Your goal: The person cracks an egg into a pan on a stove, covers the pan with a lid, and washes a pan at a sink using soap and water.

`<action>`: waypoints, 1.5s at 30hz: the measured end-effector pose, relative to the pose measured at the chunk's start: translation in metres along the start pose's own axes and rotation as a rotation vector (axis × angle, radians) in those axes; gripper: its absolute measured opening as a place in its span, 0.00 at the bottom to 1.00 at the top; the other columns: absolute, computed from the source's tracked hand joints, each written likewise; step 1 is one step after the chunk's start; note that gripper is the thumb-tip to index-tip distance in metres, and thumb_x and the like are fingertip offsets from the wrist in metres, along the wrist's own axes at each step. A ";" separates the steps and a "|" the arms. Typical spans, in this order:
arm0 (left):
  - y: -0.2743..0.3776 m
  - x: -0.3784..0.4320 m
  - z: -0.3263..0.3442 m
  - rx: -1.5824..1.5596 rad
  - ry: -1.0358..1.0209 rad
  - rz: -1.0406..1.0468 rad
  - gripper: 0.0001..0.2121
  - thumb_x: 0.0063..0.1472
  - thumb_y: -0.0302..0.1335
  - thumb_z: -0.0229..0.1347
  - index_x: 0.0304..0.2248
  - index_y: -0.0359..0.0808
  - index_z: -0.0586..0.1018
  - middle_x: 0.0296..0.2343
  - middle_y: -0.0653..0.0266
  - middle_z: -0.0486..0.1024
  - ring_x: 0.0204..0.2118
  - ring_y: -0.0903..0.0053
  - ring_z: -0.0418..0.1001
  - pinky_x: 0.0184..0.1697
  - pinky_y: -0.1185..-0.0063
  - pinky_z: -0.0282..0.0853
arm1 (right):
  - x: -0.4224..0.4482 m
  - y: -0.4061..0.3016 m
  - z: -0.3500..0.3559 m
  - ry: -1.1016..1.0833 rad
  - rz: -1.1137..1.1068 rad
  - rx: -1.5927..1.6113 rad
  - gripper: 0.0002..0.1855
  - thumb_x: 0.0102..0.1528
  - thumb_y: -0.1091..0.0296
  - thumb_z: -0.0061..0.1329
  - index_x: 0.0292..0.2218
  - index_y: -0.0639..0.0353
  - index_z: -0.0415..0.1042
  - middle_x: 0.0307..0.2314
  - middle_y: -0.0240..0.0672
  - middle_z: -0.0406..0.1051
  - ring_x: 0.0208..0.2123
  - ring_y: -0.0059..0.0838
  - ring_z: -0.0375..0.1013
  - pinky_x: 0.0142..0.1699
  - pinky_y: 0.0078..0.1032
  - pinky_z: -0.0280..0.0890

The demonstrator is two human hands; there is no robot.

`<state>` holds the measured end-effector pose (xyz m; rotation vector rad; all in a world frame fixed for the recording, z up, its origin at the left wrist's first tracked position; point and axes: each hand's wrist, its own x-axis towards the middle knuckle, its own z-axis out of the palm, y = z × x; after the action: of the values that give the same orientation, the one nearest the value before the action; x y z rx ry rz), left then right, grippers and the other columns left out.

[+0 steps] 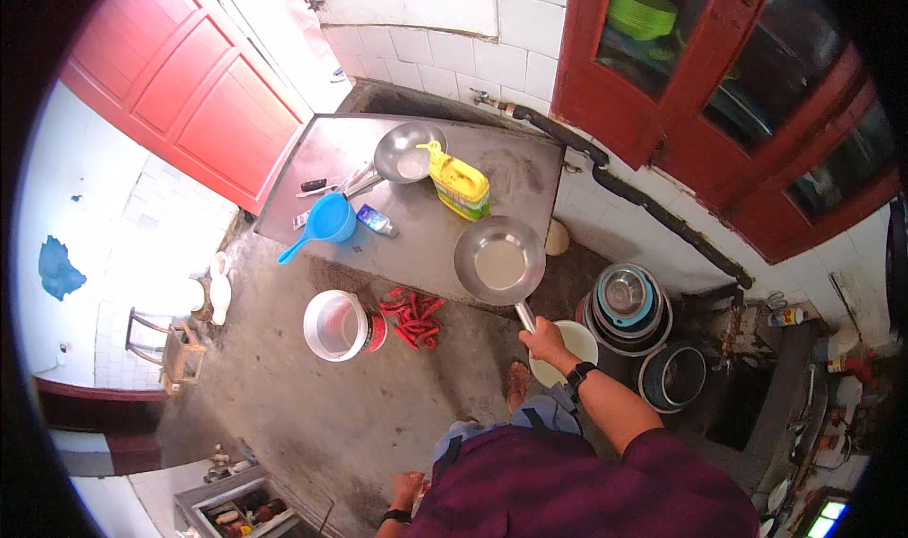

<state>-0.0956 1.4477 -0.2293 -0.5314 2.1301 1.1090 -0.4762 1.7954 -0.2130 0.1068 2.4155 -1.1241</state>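
My right hand point(547, 341) grips the handle of a metal pan point(500, 261), which is above the near right edge of a grey worktop point(425, 233). Down by my left side, my left hand point(409, 487) is partly in view; something pale shows by its fingers, too unclear to name. Upon the worktop are a second metal pan point(410, 152), a yellow jug point(460, 183) with a green label, a blue plastic dipper point(331, 218), a knife with a black handle point(314, 184) and a blue and white tube point(377, 220).
A white bucket point(339, 325) stands on the floor beside a pile of red pieces point(413, 318). At right are a pale bucket point(578, 353), stacked metal basins point(624, 304) and a dark pot point(672, 378). Red cabinets point(738, 147) hang ahead right; a red door point(206, 98) stands left.
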 end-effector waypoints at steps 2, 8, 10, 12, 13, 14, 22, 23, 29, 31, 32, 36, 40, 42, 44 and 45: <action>-0.002 0.012 0.013 -0.202 0.112 0.044 0.08 0.56 0.26 0.51 0.29 0.28 0.77 0.18 0.59 0.73 0.18 0.74 0.72 0.21 0.76 0.69 | 0.005 -0.009 -0.007 -0.081 0.014 0.076 0.21 0.47 0.56 0.49 0.26 0.69 0.62 0.16 0.47 0.68 0.16 0.33 0.72 0.22 0.31 0.66; 0.056 0.037 0.009 -0.510 0.128 -0.325 0.09 0.57 0.25 0.49 0.27 0.25 0.76 0.16 0.60 0.73 0.18 0.75 0.72 0.21 0.77 0.70 | 0.049 -0.031 -0.068 0.203 -0.112 -0.301 0.22 0.51 0.48 0.49 0.27 0.64 0.72 0.23 0.50 0.71 0.28 0.52 0.71 0.33 0.42 0.65; 0.088 0.039 0.002 -0.508 0.128 -0.383 0.10 0.57 0.27 0.50 0.24 0.27 0.76 0.16 0.62 0.72 0.19 0.76 0.71 0.21 0.77 0.66 | 0.068 -0.064 -0.106 0.300 -0.239 -0.226 0.23 0.51 0.49 0.48 0.30 0.66 0.72 0.23 0.51 0.71 0.28 0.52 0.72 0.34 0.44 0.65; 0.100 0.039 -0.006 -0.501 0.137 -0.445 0.12 0.58 0.29 0.50 0.21 0.30 0.77 0.16 0.63 0.72 0.19 0.77 0.69 0.22 0.77 0.62 | 0.090 -0.111 -0.132 0.278 -0.275 -0.242 0.22 0.50 0.51 0.49 0.31 0.65 0.72 0.24 0.51 0.72 0.29 0.51 0.72 0.35 0.44 0.66; 0.097 0.040 -0.007 -0.564 0.133 -0.448 0.12 0.58 0.29 0.50 0.23 0.29 0.77 0.17 0.62 0.72 0.20 0.76 0.70 0.22 0.77 0.63 | 0.108 -0.120 -0.138 0.293 -0.367 -0.273 0.21 0.50 0.52 0.50 0.33 0.64 0.72 0.23 0.48 0.72 0.28 0.48 0.72 0.33 0.41 0.66; 0.092 0.040 -0.006 -0.633 0.133 -0.453 0.11 0.59 0.29 0.50 0.25 0.28 0.77 0.18 0.61 0.73 0.21 0.75 0.71 0.23 0.77 0.65 | 0.126 -0.130 -0.142 0.303 -0.466 -0.305 0.21 0.49 0.52 0.51 0.34 0.64 0.73 0.21 0.44 0.72 0.26 0.45 0.73 0.32 0.39 0.66; -0.001 0.077 0.012 -0.700 0.094 -0.401 0.08 0.53 0.31 0.54 0.23 0.36 0.77 0.21 0.62 0.74 0.22 0.67 0.72 0.25 0.70 0.65 | 0.187 -0.240 -0.125 0.199 -0.473 -0.529 0.21 0.46 0.51 0.53 0.30 0.64 0.71 0.25 0.50 0.72 0.30 0.50 0.73 0.34 0.43 0.66; -0.013 0.080 0.015 -0.608 0.067 -0.280 0.08 0.51 0.32 0.55 0.22 0.37 0.77 0.21 0.62 0.74 0.22 0.66 0.71 0.25 0.69 0.64 | 0.194 -0.240 -0.120 0.205 -0.470 -0.534 0.21 0.46 0.51 0.53 0.30 0.64 0.71 0.25 0.50 0.72 0.30 0.50 0.73 0.34 0.43 0.66; -0.036 0.093 0.006 -0.313 0.027 0.311 0.11 0.57 0.24 0.47 0.33 0.22 0.72 0.21 0.48 0.73 0.18 0.62 0.74 0.22 0.67 0.75 | 0.212 -0.237 -0.106 0.250 -0.405 -0.564 0.20 0.47 0.51 0.51 0.30 0.62 0.70 0.25 0.47 0.71 0.30 0.49 0.72 0.34 0.43 0.65; -0.043 0.100 -0.002 -0.230 -0.022 0.287 0.10 0.57 0.24 0.47 0.34 0.22 0.72 0.21 0.48 0.73 0.18 0.62 0.74 0.22 0.67 0.75 | 0.212 -0.232 -0.107 0.395 -0.520 -0.510 0.18 0.49 0.53 0.49 0.29 0.62 0.70 0.25 0.46 0.71 0.29 0.48 0.71 0.34 0.43 0.64; -0.045 0.104 -0.006 -0.172 -0.046 0.287 0.10 0.56 0.24 0.47 0.34 0.22 0.72 0.21 0.48 0.73 0.18 0.62 0.74 0.22 0.66 0.75 | 0.210 -0.226 -0.110 0.413 -0.496 -0.511 0.18 0.49 0.53 0.49 0.29 0.62 0.70 0.25 0.46 0.71 0.29 0.48 0.71 0.34 0.43 0.64; -0.064 0.124 -0.013 -0.338 -0.067 0.350 0.10 0.56 0.24 0.48 0.34 0.23 0.71 0.20 0.49 0.73 0.18 0.63 0.74 0.23 0.65 0.75 | 0.165 -0.219 -0.139 0.593 -0.603 -0.347 0.15 0.50 0.57 0.49 0.27 0.63 0.69 0.24 0.45 0.69 0.27 0.47 0.70 0.32 0.41 0.64; -0.071 0.166 -0.031 -0.064 -0.150 0.355 0.09 0.56 0.27 0.49 0.31 0.27 0.72 0.20 0.52 0.73 0.19 0.64 0.73 0.22 0.65 0.71 | 0.110 -0.174 -0.181 0.706 -0.559 -0.251 0.15 0.51 0.58 0.50 0.25 0.63 0.68 0.23 0.44 0.69 0.25 0.47 0.70 0.31 0.40 0.64; -0.055 0.186 -0.042 0.595 -0.131 0.639 0.07 0.54 0.31 0.50 0.27 0.35 0.72 0.21 0.58 0.72 0.21 0.66 0.71 0.23 0.67 0.65 | 0.069 -0.136 -0.209 0.750 -0.471 -0.242 0.15 0.51 0.58 0.50 0.25 0.63 0.68 0.22 0.44 0.69 0.24 0.46 0.70 0.30 0.39 0.64; -0.037 0.207 -0.049 1.244 -0.067 0.945 0.07 0.52 0.35 0.51 0.23 0.43 0.73 0.21 0.64 0.71 0.23 0.68 0.69 0.24 0.68 0.59 | 0.026 -0.094 -0.231 0.804 -0.374 -0.192 0.17 0.50 0.57 0.51 0.23 0.63 0.68 0.19 0.45 0.68 0.22 0.46 0.69 0.27 0.39 0.63; -0.027 0.218 -0.050 1.264 -0.102 1.000 0.07 0.52 0.35 0.51 0.23 0.43 0.73 0.21 0.64 0.71 0.23 0.68 0.69 0.24 0.68 0.59 | 0.001 -0.070 -0.243 0.848 -0.324 -0.199 0.17 0.50 0.57 0.51 0.23 0.63 0.68 0.19 0.45 0.68 0.22 0.46 0.69 0.27 0.39 0.63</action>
<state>-0.2481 1.3809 -0.3805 1.2144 2.4699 -0.0253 -0.5881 1.9292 -0.0295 0.1536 3.3863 -1.1037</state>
